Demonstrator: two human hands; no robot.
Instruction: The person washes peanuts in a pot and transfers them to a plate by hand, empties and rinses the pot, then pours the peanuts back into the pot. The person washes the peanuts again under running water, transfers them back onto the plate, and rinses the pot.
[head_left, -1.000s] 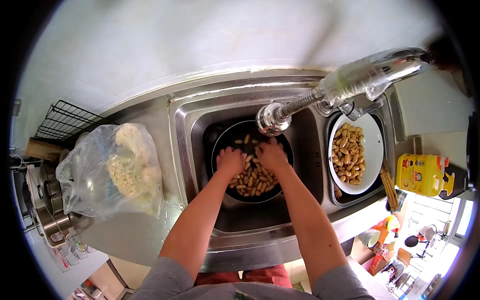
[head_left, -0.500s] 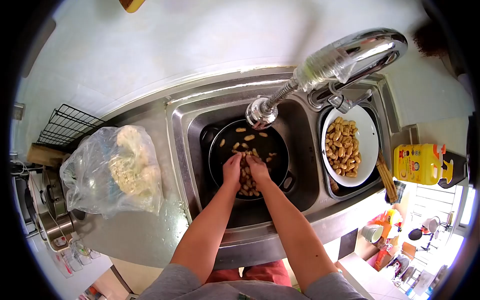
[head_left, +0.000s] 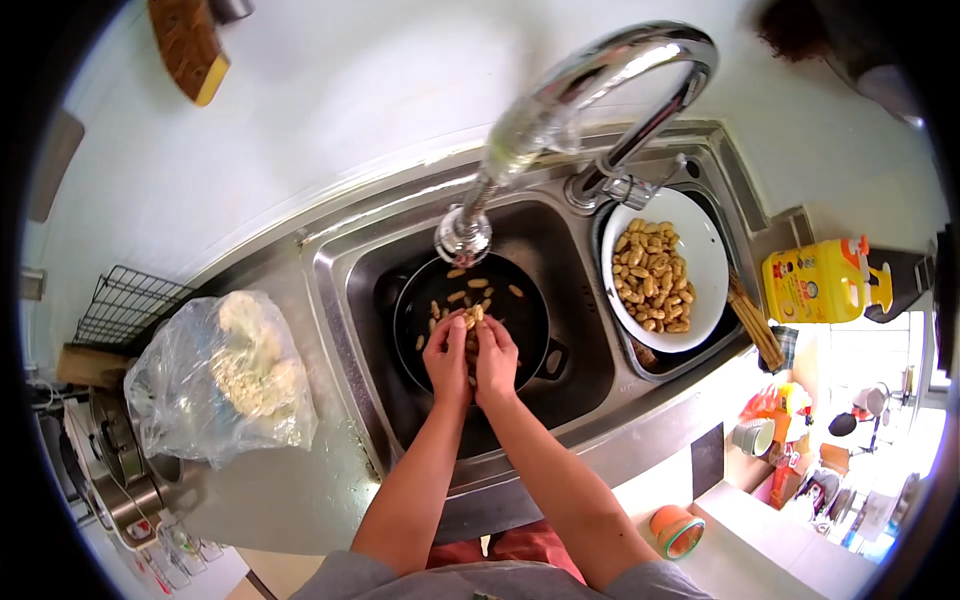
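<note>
Both hands are cupped together over a dark pan [head_left: 528,310] in the left sink basin. My left hand [head_left: 447,358] and my right hand [head_left: 493,357] hold unshelled peanuts [head_left: 474,317] between them, the fingers curled inward. Several more peanuts lie in the pan around and beyond the fingertips; those under my palms are hidden. The faucet's spray head [head_left: 463,238] hangs just above the pan's far rim. In the smaller right basin, a white bowl [head_left: 708,260] holds a pile of peanuts [head_left: 652,278].
A plastic bag with cauliflower [head_left: 250,365] lies on the left counter, by a black wire rack [head_left: 128,305]. Wooden sticks [head_left: 755,322] rest at the right basin's edge, near a yellow jug [head_left: 812,283]. The curved faucet [head_left: 640,50] arches over the sink.
My hands were apart in the pan, then came together and gathered peanuts, now lifted between them. The view has turned and shifted, bringing more of the faucet's arch into sight.
</note>
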